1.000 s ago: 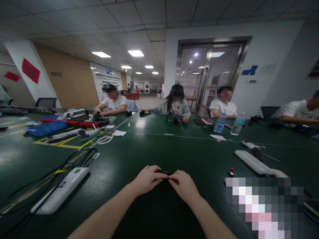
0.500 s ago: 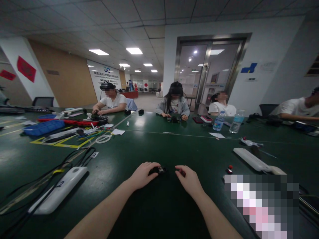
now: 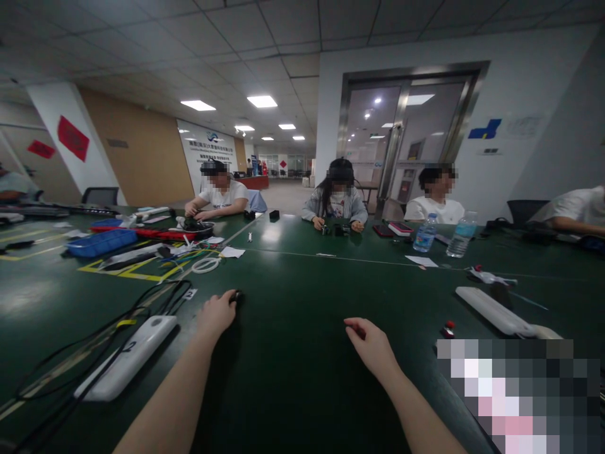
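Observation:
My left hand [image 3: 217,313] is closed around a small black object [image 3: 237,296], whose end sticks out past the fingertips. The object's kind is hard to make out because the fingers cover most of it. That hand is over the green table, just right of a bundle of black cables. My right hand [image 3: 371,343] rests apart from it on the right, fingers loosely curled, with a gap between thumb and forefinger and nothing visible in it.
A white power bank-like case marked 2 [image 3: 130,359] lies left, under black cables [image 3: 89,340]. At right are another long white case [image 3: 494,312], a small red-topped item [image 3: 447,328] and a pixelated area. Farther off stand two water bottles [image 3: 426,233], a blue tray [image 3: 101,243] and seated people.
My left hand has moved left and farther from me, carrying the small black object away from my right hand. The right hand stays nearly in place. The view has shifted slightly.

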Demonstrator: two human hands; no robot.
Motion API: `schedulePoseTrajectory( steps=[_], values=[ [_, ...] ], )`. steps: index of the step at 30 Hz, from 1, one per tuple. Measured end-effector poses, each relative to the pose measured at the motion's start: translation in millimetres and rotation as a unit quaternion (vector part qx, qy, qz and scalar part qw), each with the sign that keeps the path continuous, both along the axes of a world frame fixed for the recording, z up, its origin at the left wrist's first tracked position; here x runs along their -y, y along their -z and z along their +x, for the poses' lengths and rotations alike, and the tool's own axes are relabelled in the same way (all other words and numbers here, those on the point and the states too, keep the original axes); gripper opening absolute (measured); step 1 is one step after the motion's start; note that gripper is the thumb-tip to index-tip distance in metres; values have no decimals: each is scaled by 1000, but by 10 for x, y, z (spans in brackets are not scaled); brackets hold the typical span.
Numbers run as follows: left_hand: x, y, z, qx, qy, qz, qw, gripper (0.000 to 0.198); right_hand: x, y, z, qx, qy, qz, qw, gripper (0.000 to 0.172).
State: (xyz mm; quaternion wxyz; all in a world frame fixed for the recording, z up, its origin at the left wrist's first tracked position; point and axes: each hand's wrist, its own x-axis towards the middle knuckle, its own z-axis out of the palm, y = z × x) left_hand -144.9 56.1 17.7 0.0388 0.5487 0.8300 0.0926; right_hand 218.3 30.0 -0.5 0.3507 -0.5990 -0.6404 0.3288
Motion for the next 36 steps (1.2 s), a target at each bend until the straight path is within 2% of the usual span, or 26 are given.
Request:
schedulePoseTrajectory(
  steps=[2, 4, 8, 12, 20, 29, 36],
  values=[
    [2, 1, -106, -4, -83, -7, 997, 46, 10, -26, -9, 14, -3, -4, 1000, 25],
    [-2, 18, -151, -12, -109, 4, 994, 45, 17, -47, -15, 26, -8, -6, 1000, 26],
    [-14, 65, -142, -45, -78, 49, 995, 44, 14, -52, -10, 35, -13, -9, 999, 26],
    [-14, 75, -107, -72, -84, 86, 990, 40, 9, -42, -2, 36, -16, -13, 999, 26],
    [-71, 144, -145, -40, -41, 115, 992, 41, 8, -35, 5, 33, -24, -25, 999, 27],
    [-90, 156, -160, -64, -56, 113, 990, 38, 11, -46, -7, 37, -25, -30, 999, 26],
    [-142, 188, -195, -31, -7, 99, 995, 39, 7, -49, -13, 43, -24, -18, 999, 25]
  ],
)
